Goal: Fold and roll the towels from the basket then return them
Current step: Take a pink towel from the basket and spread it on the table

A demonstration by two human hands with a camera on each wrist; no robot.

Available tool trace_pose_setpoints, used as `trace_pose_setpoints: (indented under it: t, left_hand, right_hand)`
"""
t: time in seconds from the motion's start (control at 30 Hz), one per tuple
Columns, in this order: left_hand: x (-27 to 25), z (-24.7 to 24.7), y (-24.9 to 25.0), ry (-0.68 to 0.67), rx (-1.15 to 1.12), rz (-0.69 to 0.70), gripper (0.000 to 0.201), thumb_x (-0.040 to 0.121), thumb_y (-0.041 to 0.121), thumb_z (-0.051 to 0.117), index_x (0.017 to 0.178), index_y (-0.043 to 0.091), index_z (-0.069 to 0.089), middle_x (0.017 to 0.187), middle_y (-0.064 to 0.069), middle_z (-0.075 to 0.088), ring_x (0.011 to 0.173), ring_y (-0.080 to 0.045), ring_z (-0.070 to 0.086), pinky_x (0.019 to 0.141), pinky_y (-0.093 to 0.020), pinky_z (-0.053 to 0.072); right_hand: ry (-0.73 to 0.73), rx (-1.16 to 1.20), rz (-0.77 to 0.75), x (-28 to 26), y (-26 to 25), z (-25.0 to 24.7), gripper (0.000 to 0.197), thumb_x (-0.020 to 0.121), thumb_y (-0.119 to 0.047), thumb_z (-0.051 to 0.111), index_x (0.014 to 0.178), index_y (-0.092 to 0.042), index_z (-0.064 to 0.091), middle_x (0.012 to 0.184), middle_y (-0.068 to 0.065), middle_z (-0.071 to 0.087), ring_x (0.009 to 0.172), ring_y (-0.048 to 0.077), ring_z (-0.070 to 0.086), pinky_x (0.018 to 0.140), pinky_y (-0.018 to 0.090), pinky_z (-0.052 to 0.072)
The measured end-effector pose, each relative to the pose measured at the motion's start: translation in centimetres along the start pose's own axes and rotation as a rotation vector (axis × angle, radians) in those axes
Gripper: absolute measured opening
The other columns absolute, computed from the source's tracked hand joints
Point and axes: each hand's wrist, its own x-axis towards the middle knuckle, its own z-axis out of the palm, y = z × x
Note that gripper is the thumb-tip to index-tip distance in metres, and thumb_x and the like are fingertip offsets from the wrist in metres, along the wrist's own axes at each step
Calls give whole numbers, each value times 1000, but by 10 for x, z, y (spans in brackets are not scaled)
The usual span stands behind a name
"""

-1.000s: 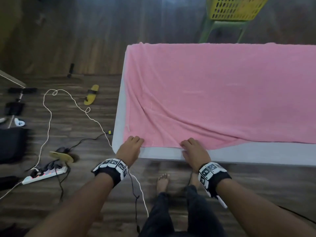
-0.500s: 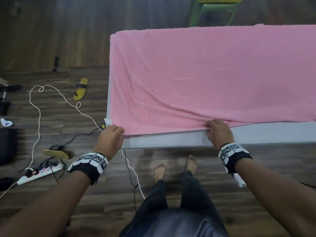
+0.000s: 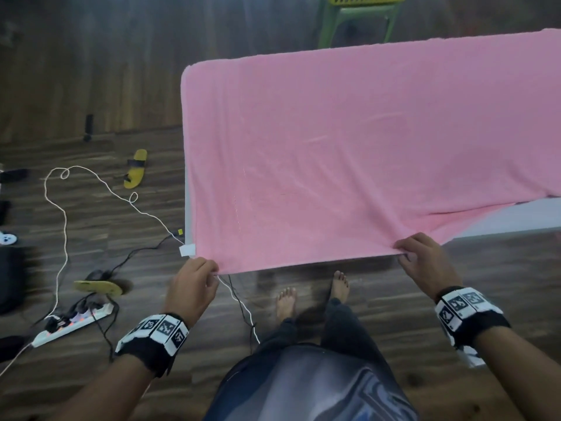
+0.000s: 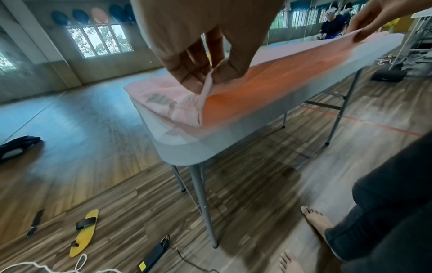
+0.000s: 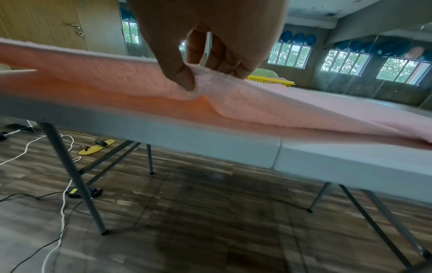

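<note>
A large pink towel (image 3: 349, 153) lies spread over the white folding table (image 3: 522, 217). My left hand (image 3: 194, 284) pinches its near left corner (image 4: 205, 86) and holds it up off the table top. Further right along the near edge, my right hand (image 3: 422, 259) pinches the hem (image 5: 201, 77) between thumb and fingers and lifts it too. The near edge hangs taut between both hands, raised above the table. The yellow basket (image 3: 364, 0) sits on a green chair (image 3: 355, 22) beyond the table's far side.
Left of the table, a white rope (image 3: 63, 214), black cables and a power strip (image 3: 73, 323) lie on the wooden floor. Yellow sandals (image 3: 135, 168) lie there too. My bare feet (image 3: 285, 302) stand close to the table's grey legs (image 4: 203, 203).
Both hands went from resting on the near hem to pinching it. They spread apart, the right one far to the right, and lifted the towel's near edge off the table.
</note>
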Motion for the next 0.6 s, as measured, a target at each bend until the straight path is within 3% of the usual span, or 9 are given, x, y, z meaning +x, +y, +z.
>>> trace_pose_setpoints:
  t: [0.13, 0.23, 0.33, 0.43, 0.53, 0.6]
  left_hand:
    - [-4, 6, -3, -76, 38, -13, 14, 64, 0, 64, 74, 9, 63, 74, -4, 61, 72, -28, 55, 58, -33, 47]
    - [-2, 14, -3, -231, 59, -46, 22, 59, -8, 70, 74, 7, 63, 73, -8, 60, 70, -32, 58, 59, -34, 47]
    - [5, 28, -1, -381, 87, -158, 28, 66, -10, 64, 89, 3, 71, 90, -15, 68, 87, -38, 62, 73, -39, 49]
    - [2, 43, 11, -523, 150, -210, 32, 81, 5, 57, 111, 8, 67, 112, -12, 67, 106, -31, 60, 88, -36, 45]
    - [-6, 58, 32, -713, 236, -204, 26, 89, 20, 49, 111, 16, 62, 109, -8, 68, 102, -27, 62, 83, -33, 48]
    - [-10, 71, 48, -785, 234, -158, 20, 89, 27, 49, 103, 24, 61, 106, -4, 70, 98, -25, 64, 80, -33, 50]
  right_hand:
    - [-37, -16, 19, -18, -4, 8, 23, 74, 2, 73, 93, -11, 74, 90, 3, 62, 85, 25, 58, 75, 39, 52]
    - [-57, -27, 39, -21, -7, 15, 25, 71, 6, 74, 90, -11, 76, 88, 5, 67, 84, 26, 62, 77, 37, 51]
    - [-144, -74, 131, -21, -6, 27, 27, 72, 0, 74, 95, -13, 76, 97, 7, 73, 90, 32, 67, 84, 39, 51]
    - [-374, -82, 285, -31, -13, 34, 29, 84, -15, 67, 113, -15, 70, 112, 10, 70, 105, 31, 64, 88, 34, 45]
    - [-462, 65, 397, -51, -15, 35, 16, 91, -24, 59, 87, -15, 72, 96, 15, 72, 95, 30, 67, 72, 28, 41]
    - [-463, 162, 464, -67, -4, 34, 24, 89, -32, 55, 82, -18, 72, 93, 16, 73, 93, 32, 68, 72, 30, 45]
